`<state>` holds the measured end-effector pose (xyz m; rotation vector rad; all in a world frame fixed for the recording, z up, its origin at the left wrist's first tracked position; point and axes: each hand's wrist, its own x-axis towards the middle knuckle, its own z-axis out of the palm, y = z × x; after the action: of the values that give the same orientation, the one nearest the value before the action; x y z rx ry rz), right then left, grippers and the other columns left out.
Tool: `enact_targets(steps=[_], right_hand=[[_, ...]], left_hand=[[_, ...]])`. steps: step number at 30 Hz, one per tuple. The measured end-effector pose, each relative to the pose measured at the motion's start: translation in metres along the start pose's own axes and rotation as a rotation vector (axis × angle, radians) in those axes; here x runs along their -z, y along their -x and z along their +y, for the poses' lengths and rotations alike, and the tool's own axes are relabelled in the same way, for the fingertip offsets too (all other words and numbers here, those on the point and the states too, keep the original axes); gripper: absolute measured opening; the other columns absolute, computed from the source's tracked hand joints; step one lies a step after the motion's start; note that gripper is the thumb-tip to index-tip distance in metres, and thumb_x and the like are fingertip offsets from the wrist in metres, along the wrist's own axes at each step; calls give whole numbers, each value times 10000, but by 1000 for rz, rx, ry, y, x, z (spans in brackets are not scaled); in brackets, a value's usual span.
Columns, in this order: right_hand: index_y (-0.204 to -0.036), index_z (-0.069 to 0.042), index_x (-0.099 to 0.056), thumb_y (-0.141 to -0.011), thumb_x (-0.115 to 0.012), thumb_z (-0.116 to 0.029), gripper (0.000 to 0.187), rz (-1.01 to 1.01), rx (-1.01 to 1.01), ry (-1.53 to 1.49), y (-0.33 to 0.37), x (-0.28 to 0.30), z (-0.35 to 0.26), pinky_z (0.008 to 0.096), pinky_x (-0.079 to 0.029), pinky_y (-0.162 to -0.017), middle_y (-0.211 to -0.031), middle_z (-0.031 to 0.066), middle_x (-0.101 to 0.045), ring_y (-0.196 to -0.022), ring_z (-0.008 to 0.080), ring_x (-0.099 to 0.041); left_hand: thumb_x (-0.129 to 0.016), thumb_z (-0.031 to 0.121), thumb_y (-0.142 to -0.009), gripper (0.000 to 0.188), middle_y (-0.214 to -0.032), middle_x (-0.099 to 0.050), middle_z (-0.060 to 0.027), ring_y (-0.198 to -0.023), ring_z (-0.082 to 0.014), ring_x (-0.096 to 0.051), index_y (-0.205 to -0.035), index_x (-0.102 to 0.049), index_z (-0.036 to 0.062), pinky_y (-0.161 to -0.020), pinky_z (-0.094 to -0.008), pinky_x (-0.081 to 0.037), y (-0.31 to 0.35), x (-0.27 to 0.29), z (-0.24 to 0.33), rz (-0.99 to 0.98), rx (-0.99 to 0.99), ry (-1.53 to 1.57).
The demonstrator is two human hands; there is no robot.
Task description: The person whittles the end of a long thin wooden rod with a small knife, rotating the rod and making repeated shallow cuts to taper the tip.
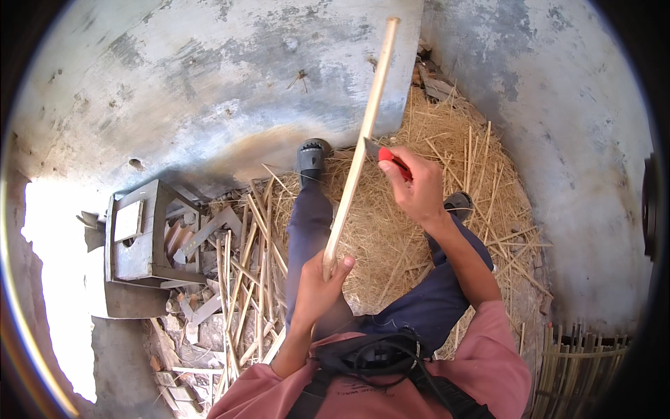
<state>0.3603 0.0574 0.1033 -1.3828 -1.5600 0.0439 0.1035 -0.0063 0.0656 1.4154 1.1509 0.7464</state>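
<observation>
A long pale wooden stick (354, 167), perhaps bamboo or cane, slants up and away between my knees. My left hand (319, 288) is closed round its near end, with the thumb laid along it. In my right hand (417, 183) is a red-handled utility knife (395, 163), gripped with the fingers wrapped round the handle. The knife's grey blade points left and meets the stick's right side near its middle, or lies very close to it. The far end of the stick stands free in front of the wall.
Fine straw-like shavings (384, 244) cover the floor between my legs. Several loose sticks (244, 279) lie to the left, beside a worn wooden box (139, 230). Painted walls (244, 70) rise ahead and to the right. A slatted basket or fence (579, 370) stands at lower right.
</observation>
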Motion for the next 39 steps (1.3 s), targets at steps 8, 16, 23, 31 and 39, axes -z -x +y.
enact_targets(steps=[8,16,23,31,39], right_hand=[[-1079,-85,-726,-999,-736,-330,258,-268,37,-181,31,-16,-20,367,-532,-591,-821,86,-731,-668,255,-718],[-1110,-144,-759,-941,-768,-343,261,-285,291,-120,59,-38,-24,377,-545,-532,-829,44,-736,-640,257,-718],[-1105,-144,-766,-926,-776,-330,259,-272,279,-174,63,-43,-25,383,-550,-533,-841,43,-750,-648,258,-725],[-1100,-140,-769,-922,-783,-319,253,-280,269,-165,61,-41,-28,386,-557,-540,-851,51,-761,-658,261,-732],[-1084,-92,-767,-908,-781,-304,276,-307,261,-79,62,-36,-32,373,-575,-560,-852,73,-768,-675,278,-744]], left_hand=[[-803,229,-993,284,-702,-500,41,-659,-61,-453,-1075,-662,-4,-573,-280,-404,-16,7,8,43,-164,-54],[-783,200,-1005,298,-854,-642,8,-777,-68,-573,-1169,-632,2,-708,-263,-493,-25,8,14,26,-177,94],[-773,177,-1006,313,-987,-709,-49,-902,-105,-625,-1218,-645,-15,-805,-291,-533,-26,8,8,1,-188,171],[-786,221,-1004,332,-998,-717,-47,-903,-112,-620,-1205,-667,-14,-833,-303,-527,-28,10,4,1,-210,135],[-792,233,-1001,316,-1003,-748,-64,-885,-111,-620,-1173,-707,-18,-818,-294,-517,-27,8,9,24,-209,128]])
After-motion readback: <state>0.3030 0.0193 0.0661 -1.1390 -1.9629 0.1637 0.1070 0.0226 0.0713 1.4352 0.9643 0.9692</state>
